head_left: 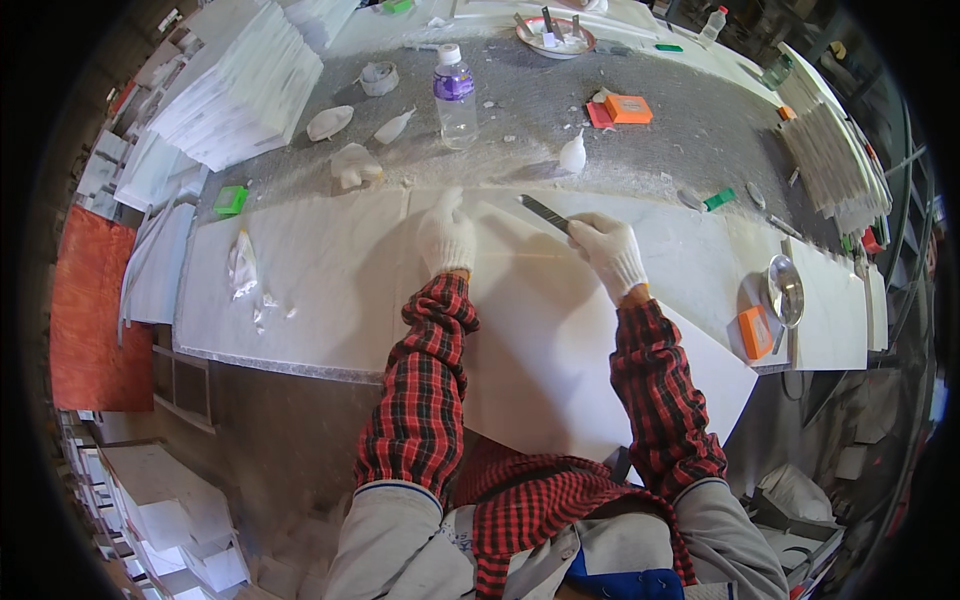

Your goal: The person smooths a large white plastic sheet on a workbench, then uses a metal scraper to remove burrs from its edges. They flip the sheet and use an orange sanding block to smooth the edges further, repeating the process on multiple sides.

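Observation:
A pale, smooth slab lies at an angle in front of me, one corner jutting past the bench's near edge. My left hand, in a white knit glove, rests flat at the slab's upper left side, fingers pointing away from me. Its fingertips are only partly distinct. My right hand, gloved too, is closed around a dark, flat, knife-like tool. The tool's light tip points left and away, over the slab's far edge. A white squeeze bottle stands just beyond this tool.
Stacked white tiles rise at back left, more tiles at right. A water bottle, orange box and bowl of scrapers stand farther back. A metal bowl and another orange box sit at right.

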The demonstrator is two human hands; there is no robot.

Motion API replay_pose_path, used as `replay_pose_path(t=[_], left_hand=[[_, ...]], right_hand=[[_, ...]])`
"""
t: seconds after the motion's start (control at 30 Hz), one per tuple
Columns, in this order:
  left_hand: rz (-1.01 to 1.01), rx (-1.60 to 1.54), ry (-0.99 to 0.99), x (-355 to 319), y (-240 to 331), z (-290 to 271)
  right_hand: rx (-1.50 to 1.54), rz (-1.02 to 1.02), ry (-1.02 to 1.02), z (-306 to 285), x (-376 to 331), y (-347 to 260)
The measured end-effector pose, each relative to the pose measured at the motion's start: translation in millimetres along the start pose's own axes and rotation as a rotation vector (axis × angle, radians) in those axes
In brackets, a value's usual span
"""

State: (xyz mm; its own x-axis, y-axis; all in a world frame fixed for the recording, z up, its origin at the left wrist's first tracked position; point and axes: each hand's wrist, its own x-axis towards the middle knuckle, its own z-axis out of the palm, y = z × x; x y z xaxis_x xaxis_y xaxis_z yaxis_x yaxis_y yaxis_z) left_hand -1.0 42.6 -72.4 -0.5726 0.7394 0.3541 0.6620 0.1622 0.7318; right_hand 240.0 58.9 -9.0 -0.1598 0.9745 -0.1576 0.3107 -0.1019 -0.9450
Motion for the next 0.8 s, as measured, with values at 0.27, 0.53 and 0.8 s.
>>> replay_pose_path(t=[0.27,0.53,0.8], left_hand=[[0.025,0.001,-0.002,0.1,-1.6,0.7],[0.023,0.026,0.014,1.4,-1.4,-1.3],[0.051,-0.005,0.021,1.9,1.4,-2.7]], right_hand=[[-0.258,-0.152,0.049,44.9,13.7,-3.2],[-0.351,-0.218,0.156,42.4,7.3,-7.4],[-0.421,-0.243,0.331,37.0,4.8,-2.8]])
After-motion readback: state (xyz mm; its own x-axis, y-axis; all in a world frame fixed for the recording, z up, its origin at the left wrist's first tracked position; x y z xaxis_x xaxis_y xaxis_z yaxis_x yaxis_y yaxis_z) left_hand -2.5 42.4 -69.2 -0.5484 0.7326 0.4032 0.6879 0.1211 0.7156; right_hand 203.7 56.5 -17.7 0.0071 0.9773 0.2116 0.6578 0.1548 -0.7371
